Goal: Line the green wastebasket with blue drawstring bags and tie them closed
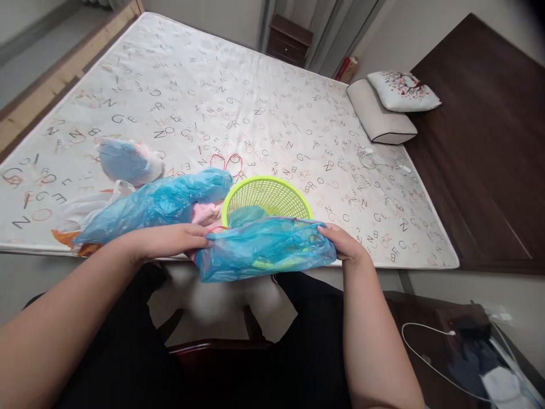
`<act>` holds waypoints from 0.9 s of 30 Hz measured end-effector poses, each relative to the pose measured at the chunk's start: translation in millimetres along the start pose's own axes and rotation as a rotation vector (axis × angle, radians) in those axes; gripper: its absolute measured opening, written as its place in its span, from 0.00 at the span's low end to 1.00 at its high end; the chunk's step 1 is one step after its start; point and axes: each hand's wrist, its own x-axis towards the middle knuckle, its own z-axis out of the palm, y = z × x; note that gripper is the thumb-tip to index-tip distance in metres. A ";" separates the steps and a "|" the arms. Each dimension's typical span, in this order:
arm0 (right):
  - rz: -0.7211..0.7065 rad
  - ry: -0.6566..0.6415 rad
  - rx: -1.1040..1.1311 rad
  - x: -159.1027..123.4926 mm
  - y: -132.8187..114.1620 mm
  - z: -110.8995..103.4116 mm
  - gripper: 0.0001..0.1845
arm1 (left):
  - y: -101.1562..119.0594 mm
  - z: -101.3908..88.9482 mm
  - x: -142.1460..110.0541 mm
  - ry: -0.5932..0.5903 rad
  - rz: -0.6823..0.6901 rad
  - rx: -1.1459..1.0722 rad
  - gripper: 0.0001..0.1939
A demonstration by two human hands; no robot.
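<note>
A lime-green mesh basket stands at the near edge of a mattress printed with letters. A blue plastic bag is stretched across the basket's front rim. My left hand pinches the bag's left end, fingers closed. Its right end is gripped by my right hand. Part of the bag hangs inside the basket. Left of the basket lies a second crumpled blue bag with something pink beside it.
A blue-and-white bundle and white bags lie at the mattress's left. Two pillows and a white cable are at the right. A dark wooden board runs beside the mattress. A side table with cables stands lower right.
</note>
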 end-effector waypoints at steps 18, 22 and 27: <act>-0.654 0.474 0.006 56.9 2.5 22.0 0.19 | -4.2 8.3 47.6 0.604 0.308 -0.183 0.17; -0.637 0.372 -0.042 49.5 -1.8 25.9 0.24 | -5.2 8.8 47.5 0.523 0.411 0.089 0.19; -0.560 0.193 -0.150 38.4 -5.7 31.7 0.33 | -7.2 15.7 49.9 0.600 0.446 0.277 0.12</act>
